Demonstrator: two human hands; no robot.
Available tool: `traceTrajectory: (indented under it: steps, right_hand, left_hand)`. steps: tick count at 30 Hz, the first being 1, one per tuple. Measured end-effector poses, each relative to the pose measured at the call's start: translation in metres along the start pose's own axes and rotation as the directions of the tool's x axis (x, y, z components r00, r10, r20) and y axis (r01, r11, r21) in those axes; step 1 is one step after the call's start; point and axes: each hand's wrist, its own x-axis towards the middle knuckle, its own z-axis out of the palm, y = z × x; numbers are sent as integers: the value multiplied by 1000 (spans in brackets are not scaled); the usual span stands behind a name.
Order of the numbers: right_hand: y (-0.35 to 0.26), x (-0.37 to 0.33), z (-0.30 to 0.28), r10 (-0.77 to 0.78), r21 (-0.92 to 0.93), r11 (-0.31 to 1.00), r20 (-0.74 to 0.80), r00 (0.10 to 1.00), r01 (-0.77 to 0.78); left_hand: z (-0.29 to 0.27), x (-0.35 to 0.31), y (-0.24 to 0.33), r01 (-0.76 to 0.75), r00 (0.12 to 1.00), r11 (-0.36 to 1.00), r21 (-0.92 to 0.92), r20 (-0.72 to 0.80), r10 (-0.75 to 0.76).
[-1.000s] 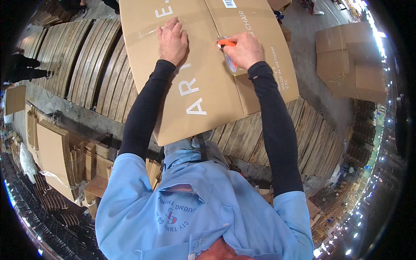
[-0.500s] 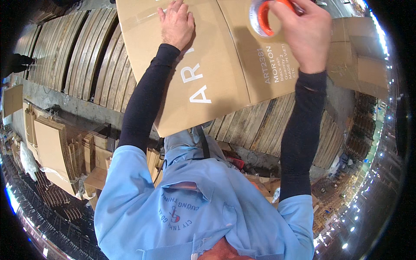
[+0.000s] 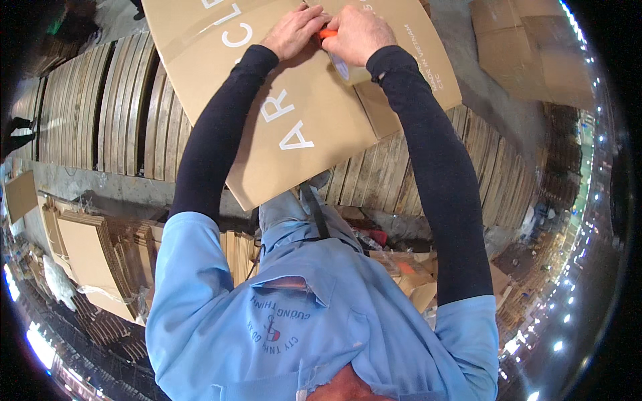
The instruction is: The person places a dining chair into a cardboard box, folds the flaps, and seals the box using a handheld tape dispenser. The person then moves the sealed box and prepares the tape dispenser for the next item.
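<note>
A large brown cardboard box (image 3: 334, 110) with white print lies in front of me, its near corner close to my waist. My right hand (image 3: 361, 35) is closed around a roll of packing tape (image 3: 340, 69) with an orange core, held low over the seam of the box's top. Part of the roll is covered by the fingers. My left hand (image 3: 294, 33) rests on the box right beside it, fingers drawn together and meeting the right hand's fingertips at the orange part. What the left fingertips pinch, if anything, is hidden.
Wooden slat stacks (image 3: 73, 113) lie left of and beneath the box. Flat cardboard sheets (image 3: 93, 257) lean at the lower left. Another brown carton (image 3: 528, 57) stands at the far right. Black-clad feet (image 3: 19, 130) of another person show at the left edge.
My right hand has come down and left with the tape roll, from above the box's right side to the left hand. The left fingers have drawn together. The box sits farther left in view.
</note>
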Motion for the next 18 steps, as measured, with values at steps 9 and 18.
traceTrajectory:
  steps: [9, 18]
  right_hand:
    - [22, -90, 8, -32, 79, 996, -47, 998, 35]
    - [48, -185, 3, -59, 308, 948, -74, 995, 79]
  left_hand:
    - [-1, 10, 14, 183, 926, 982, -54, 344, -154]
    - [-2, 8, 16, 37, 934, 999, 36, 353, -47]
